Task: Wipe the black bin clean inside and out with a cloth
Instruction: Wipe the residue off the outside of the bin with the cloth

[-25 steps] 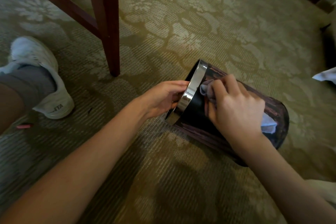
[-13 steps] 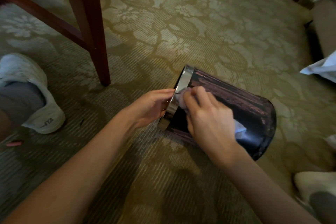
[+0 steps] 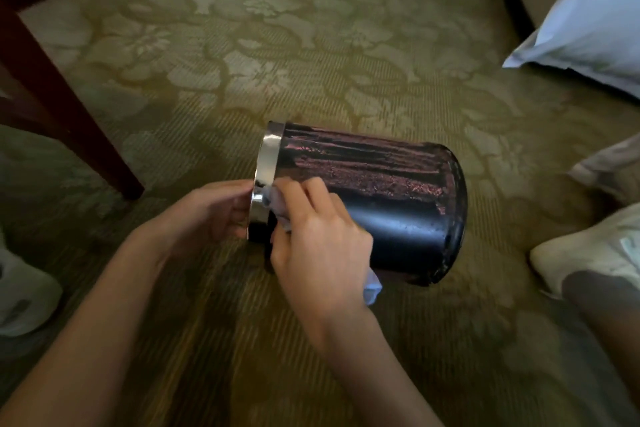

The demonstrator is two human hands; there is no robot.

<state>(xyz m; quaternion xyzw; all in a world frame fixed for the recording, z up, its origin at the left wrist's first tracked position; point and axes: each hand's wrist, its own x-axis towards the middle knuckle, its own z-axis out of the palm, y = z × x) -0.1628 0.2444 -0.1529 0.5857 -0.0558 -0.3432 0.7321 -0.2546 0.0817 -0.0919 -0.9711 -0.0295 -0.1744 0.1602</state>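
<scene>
Head view. Shows the black bin lying on its side on the patterned carpet, mouth turned left and base right, near a wooden chair leg. Steadies the bin with the left hand, fingers curled round the chrome rim band. Presses a bunched pale cloth against the outer wall just beside that band with the right hand, fingers bent over the wad, a loose tail hanging below the wrist. Reads as the outside wipe, worked at the rim; interior hidden. Next probably calls for rolling the bin to reach unwiped wall, with a firm rim grip.
</scene>
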